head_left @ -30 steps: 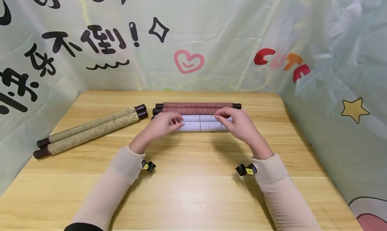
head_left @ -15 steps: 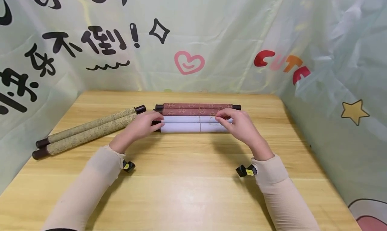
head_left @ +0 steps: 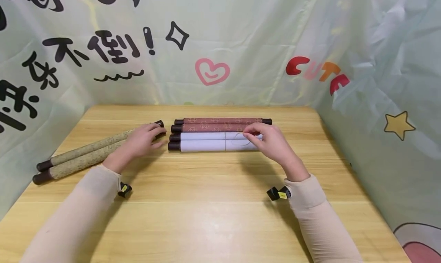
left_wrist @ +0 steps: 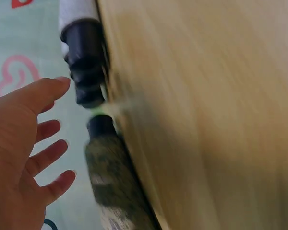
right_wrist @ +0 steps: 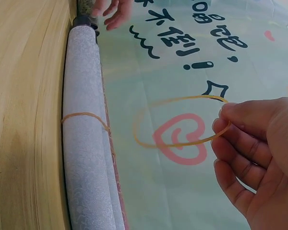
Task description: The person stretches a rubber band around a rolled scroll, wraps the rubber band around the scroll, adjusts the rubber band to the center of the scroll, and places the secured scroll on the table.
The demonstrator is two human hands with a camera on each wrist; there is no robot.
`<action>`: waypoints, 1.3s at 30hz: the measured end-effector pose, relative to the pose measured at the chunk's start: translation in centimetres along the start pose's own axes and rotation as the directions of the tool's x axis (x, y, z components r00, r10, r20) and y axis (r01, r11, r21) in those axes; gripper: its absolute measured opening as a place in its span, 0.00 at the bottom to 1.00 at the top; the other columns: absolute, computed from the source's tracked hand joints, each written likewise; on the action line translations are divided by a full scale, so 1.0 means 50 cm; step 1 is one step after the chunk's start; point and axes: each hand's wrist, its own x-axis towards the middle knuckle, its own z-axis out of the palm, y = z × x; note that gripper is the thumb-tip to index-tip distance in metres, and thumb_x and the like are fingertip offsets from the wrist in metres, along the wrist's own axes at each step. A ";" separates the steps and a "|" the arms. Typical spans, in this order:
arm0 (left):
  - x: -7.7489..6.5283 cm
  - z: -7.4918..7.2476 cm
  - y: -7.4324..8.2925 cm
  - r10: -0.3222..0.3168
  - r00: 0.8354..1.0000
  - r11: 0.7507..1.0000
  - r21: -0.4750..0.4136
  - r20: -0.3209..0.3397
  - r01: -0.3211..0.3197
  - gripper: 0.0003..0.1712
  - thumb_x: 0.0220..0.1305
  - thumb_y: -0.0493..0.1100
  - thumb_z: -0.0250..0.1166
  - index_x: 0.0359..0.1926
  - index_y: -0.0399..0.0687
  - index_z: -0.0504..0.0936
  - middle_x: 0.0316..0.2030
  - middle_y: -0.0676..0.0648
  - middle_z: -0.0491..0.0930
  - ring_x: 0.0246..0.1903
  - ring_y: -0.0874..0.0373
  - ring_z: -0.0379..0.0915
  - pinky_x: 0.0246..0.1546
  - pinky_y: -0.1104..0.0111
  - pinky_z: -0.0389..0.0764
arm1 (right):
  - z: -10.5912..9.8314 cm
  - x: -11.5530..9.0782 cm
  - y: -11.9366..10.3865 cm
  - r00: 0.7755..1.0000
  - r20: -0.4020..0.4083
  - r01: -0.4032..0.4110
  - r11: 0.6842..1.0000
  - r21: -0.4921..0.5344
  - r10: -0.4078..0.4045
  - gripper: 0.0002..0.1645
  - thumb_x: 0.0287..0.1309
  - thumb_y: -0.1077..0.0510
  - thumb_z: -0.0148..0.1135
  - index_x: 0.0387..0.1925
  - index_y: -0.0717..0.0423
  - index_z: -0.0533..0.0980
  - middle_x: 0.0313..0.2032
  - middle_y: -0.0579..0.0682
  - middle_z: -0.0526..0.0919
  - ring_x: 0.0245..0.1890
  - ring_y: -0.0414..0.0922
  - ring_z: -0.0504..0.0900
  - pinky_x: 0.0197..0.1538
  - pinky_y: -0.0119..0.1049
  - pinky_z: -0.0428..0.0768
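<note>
Thumb and fingertips of my right hand [head_left: 272,142] pinch a loose yellow rubber band [right_wrist: 192,143], which hangs as an open loop over the white scrolls in the head view. The two white rolled scrolls [head_left: 203,145] lie side by side, dark knobs at their left ends, with another rubber band [right_wrist: 84,114] around their middle. My left hand [head_left: 138,142], fingers spread and loosely bent, is over the right end of two speckled tan scrolls [head_left: 77,163]. In the left wrist view its fingers are apart from the tan scroll's dark knob [left_wrist: 101,126].
Two reddish-brown patterned scrolls [head_left: 206,127] lie right behind the white ones. Everything rests on a wooden table [head_left: 213,224]. A pale printed cloth [head_left: 248,37] hangs behind the table and along its sides.
My left hand has moved left, from the white scrolls to the tan scrolls' right end, uncovering the white scrolls' dark knobs. My right hand stays almost in place, still pinching the rubber band.
</note>
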 end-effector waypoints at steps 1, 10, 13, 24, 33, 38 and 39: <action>-0.004 0.000 -0.008 -0.008 1.000 1.000 0.012 0.006 0.008 0.27 0.63 0.47 0.68 0.58 0.38 0.77 0.56 0.34 0.74 0.55 0.34 0.69 0.59 0.41 0.66 | 0.000 0.000 0.000 1.000 0.002 -0.001 1.000 0.000 0.001 0.07 0.65 0.54 0.63 0.40 0.51 0.83 0.37 0.44 0.85 0.35 0.42 0.81 0.37 0.41 0.79; -0.033 -0.009 -0.067 -0.151 0.982 0.986 0.089 0.117 0.141 0.40 0.63 0.60 0.65 0.68 0.43 0.68 0.65 0.34 0.63 0.64 0.32 0.55 0.62 0.36 0.56 | 0.002 0.001 0.001 1.000 0.020 0.001 1.000 -0.010 -0.001 0.08 0.65 0.54 0.63 0.41 0.53 0.83 0.37 0.44 0.85 0.33 0.41 0.80 0.36 0.40 0.78; -0.040 -0.009 -0.085 -0.200 0.969 0.978 0.090 0.146 0.188 0.46 0.61 0.65 0.64 0.71 0.42 0.64 0.66 0.34 0.61 0.65 0.31 0.52 0.62 0.34 0.54 | 0.003 0.002 0.000 1.000 0.023 0.001 1.000 -0.017 0.000 0.08 0.66 0.54 0.63 0.41 0.52 0.83 0.37 0.43 0.85 0.32 0.41 0.79 0.35 0.39 0.77; -0.067 -0.010 -0.139 -0.317 0.924 0.948 0.097 0.213 0.302 0.61 0.54 0.76 0.61 0.75 0.40 0.54 0.67 0.27 0.56 0.63 0.24 0.51 0.58 0.28 0.51 | 0.007 0.001 -0.004 0.999 0.025 0.025 1.000 -0.017 -0.025 0.06 0.65 0.54 0.63 0.40 0.50 0.83 0.36 0.43 0.85 0.33 0.40 0.79 0.35 0.38 0.76; -0.082 -0.007 -0.166 -0.362 0.893 0.931 0.058 0.268 0.360 0.67 0.51 0.81 0.56 0.76 0.40 0.48 0.66 0.24 0.57 0.62 0.22 0.54 0.57 0.30 0.57 | 0.007 0.002 -0.004 0.999 0.040 0.022 1.000 -0.008 -0.022 0.07 0.65 0.55 0.64 0.40 0.52 0.83 0.37 0.43 0.85 0.35 0.41 0.80 0.38 0.43 0.79; -0.077 -0.010 -0.168 -0.353 0.897 0.934 0.038 0.264 0.356 0.65 0.52 0.80 0.56 0.74 0.37 0.53 0.65 0.23 0.59 0.61 0.24 0.56 0.58 0.33 0.60 | 0.007 0.001 -0.004 0.999 0.040 0.024 1.000 -0.004 -0.024 0.06 0.65 0.55 0.64 0.40 0.51 0.83 0.37 0.43 0.85 0.35 0.40 0.80 0.38 0.40 0.78; -0.076 -0.011 -0.169 -0.352 0.898 0.934 0.036 0.264 0.356 0.65 0.52 0.80 0.57 0.74 0.36 0.54 0.65 0.23 0.60 0.61 0.24 0.57 0.58 0.33 0.60 | 0.008 0.001 -0.003 0.999 0.039 0.023 1.000 -0.004 -0.023 0.06 0.65 0.55 0.63 0.40 0.51 0.83 0.37 0.43 0.85 0.35 0.40 0.80 0.38 0.40 0.78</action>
